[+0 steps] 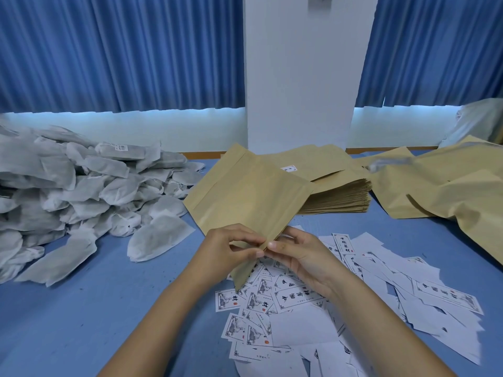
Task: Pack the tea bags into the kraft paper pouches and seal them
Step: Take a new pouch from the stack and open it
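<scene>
Upright label (343, 243): white strip among loose paper on the tabletop (81, 322); four black characters run down it, seemingly 中国茶材, with a small red seal mark below.
Upside-down label (296, 294): framed strip with the same four characters, reversed to the viewer.
Far-right label (449, 295): the same four characters lying sideways, with a red seal and an ink drawing at one end.
Small picture labels (228, 300): an ink drawing, a large 材 and a red seal; several alike.
Tag (121, 147): on the heap of tea bags (81, 186); print too small to read.
Sticker (289, 168): on the stack of pouches (340, 197); marks unreadable.
</scene>
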Tool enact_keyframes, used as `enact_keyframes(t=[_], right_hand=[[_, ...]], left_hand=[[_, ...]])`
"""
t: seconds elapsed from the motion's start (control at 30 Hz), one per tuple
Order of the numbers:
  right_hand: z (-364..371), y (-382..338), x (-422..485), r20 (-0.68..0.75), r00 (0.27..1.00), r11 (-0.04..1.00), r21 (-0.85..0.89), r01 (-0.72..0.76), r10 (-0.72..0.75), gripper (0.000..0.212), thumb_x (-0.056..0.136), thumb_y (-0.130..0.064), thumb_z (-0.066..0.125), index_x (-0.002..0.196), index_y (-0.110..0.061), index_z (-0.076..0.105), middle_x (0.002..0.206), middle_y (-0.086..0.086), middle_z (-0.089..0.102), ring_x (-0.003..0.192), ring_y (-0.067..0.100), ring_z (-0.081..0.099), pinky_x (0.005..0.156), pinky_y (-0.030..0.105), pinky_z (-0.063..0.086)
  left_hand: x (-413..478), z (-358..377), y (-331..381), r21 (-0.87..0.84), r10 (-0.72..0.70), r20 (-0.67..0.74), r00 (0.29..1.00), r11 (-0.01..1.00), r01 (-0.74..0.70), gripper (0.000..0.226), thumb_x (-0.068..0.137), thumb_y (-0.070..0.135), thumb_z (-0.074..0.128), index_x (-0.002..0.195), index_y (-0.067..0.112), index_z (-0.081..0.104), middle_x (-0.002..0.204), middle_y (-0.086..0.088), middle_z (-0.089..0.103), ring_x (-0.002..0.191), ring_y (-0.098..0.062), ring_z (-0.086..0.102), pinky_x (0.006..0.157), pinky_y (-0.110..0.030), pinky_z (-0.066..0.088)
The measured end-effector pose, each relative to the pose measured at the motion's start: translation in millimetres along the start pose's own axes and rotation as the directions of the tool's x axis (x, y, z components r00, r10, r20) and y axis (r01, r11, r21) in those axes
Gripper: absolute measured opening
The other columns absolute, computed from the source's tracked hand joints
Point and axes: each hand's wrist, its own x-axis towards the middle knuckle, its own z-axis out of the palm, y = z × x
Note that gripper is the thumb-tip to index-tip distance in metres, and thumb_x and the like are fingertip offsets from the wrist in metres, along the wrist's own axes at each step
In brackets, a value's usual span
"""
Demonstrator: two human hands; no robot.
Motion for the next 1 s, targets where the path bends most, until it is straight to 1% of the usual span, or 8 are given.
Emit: enact_keyframes(t=[0.27, 0.4, 0.47, 0.67, 0.77, 0.87, 0.93, 1.0], right_hand=[[2, -1, -1, 0.003, 1.0, 1.0, -0.018, 0.01, -0.01, 0.04, 0.076, 0.004, 0.066, 0.116, 0.006, 0.058, 0.107, 0.021, 0.069, 0.098, 0.026, 0.069, 0.08, 0.024, 0.055], [8, 4, 2, -0.097, 0.994, 0.999, 0.001, 0.044, -0.044, 0.019, 0.088, 0.012, 0.053, 0.107, 0.006, 0.057, 0.088, 0.017, 0.071, 0.083, 0.024, 0.071, 0.075, 0.024, 0.057], [11, 6, 4, -0.176, 0.982, 0.994, -0.1, 0.05, -0.067, 0.012, 0.091, 0.005, 0.054, 0.103, 0.005, 0.056, 0.086, 0.014, 0.069, 0.074, 0.02, 0.068, 0.079, 0.024, 0.057], [14, 6, 0, -0.101, 0.992, 0.994, -0.09, 0.063, -0.072, 0.024, 0.093, 0.0, 0.053, 0.116, 0.002, 0.057, 0.111, 0.018, 0.067, 0.101, 0.027, 0.067, 0.092, 0.035, 0.054], [15, 5, 1, -0.093, 0.993, 0.993, -0.094, 0.069, -0.078, 0.021, 0.089, 0.01, 0.048, 0.109, 0.008, 0.055, 0.105, 0.024, 0.064, 0.1, 0.033, 0.064, 0.097, 0.045, 0.049], [19, 8, 2, -0.189, 0.975, 0.98, -0.182, 0.077, -0.112, 0.017, 0.085, 0.01, 0.051, 0.101, 0.009, 0.058, 0.089, 0.022, 0.064, 0.085, 0.03, 0.065, 0.087, 0.045, 0.052], [23, 11, 2, -0.268, 0.947, 0.94, -0.332, 0.082, -0.178, 0.006, 0.088, 0.005, 0.055, 0.089, 0.009, 0.058, 0.074, 0.019, 0.059, 0.069, 0.028, 0.058, 0.07, 0.039, 0.052], [27, 15, 4, -0.299, 0.921, 0.879, -0.469, 0.087, -0.251, 0.018, 0.088, 0.007, 0.049, 0.071, 0.002, 0.05, 0.056, 0.01, 0.046, 0.054, 0.019, 0.043, 0.053, 0.025, 0.036]], left_hand=[[-1, 0, 3, 0.074, 0.048, -0.011, 0.999, 0.996, -0.047, 0.025, 0.08, 0.007, 0.073, 0.092, 0.029, 0.076, 0.093, 0.011, 0.07, 0.089, -0.001, 0.065, 0.073, -0.013, 0.05], [-5, 22, 1, 0.447, 0.211, -0.124, 0.969, 0.884, -0.136, 0.024, 0.086, 0.007, 0.061, 0.105, 0.018, 0.07, 0.091, 0.004, 0.059, 0.079, -0.008, 0.059, 0.072, -0.026, 0.05], [-6, 34, 0, 0.514, 0.221, -0.127, 0.967, 0.849, -0.126, 0.018, 0.089, 0.009, 0.058, 0.1, 0.014, 0.071, 0.085, -0.001, 0.057, 0.074, -0.013, 0.057, 0.069, -0.03, 0.047], [-8, 34, 4, 0.39, 0.193, -0.256, 0.947, 0.917, -0.081, 0.017, 0.081, -0.004, 0.06, 0.084, 0.007, 0.073, 0.075, -0.001, 0.058, 0.067, -0.009, 0.052, 0.059, -0.013, 0.038], [-8, 31, 9, 0.36, 0.197, -0.242, 0.95, 0.927, -0.101, 0.016, 0.075, -0.01, 0.06, 0.073, 0.004, 0.066, 0.071, 0.001, 0.056, 0.068, -0.009, 0.049, 0.059, -0.011, 0.035], [-7, 28, 11, 0.386, 0.24, -0.139, 0.961, 0.906, -0.171, 0.017, 0.075, -0.012, 0.058, 0.076, 0.005, 0.06, 0.074, 0.006, 0.05, 0.067, -0.002, 0.045, 0.062, -0.013, 0.032], [-6, 28, 8, 0.478, 0.263, -0.089, 0.961, 0.857, -0.191, 0.016, 0.078, -0.004, 0.062, 0.092, 0.004, 0.059, 0.092, 0.0, 0.051, 0.083, -0.008, 0.047, 0.072, -0.02, 0.036], [-5, 34, 5, 0.632, 0.249, -0.113, 0.962, 0.765, -0.124, 0.037, 0.081, 0.008, 0.067, 0.117, 0.006, 0.056, 0.117, -0.005, 0.049, 0.102, -0.02, 0.047, 0.085, -0.025, 0.04]])
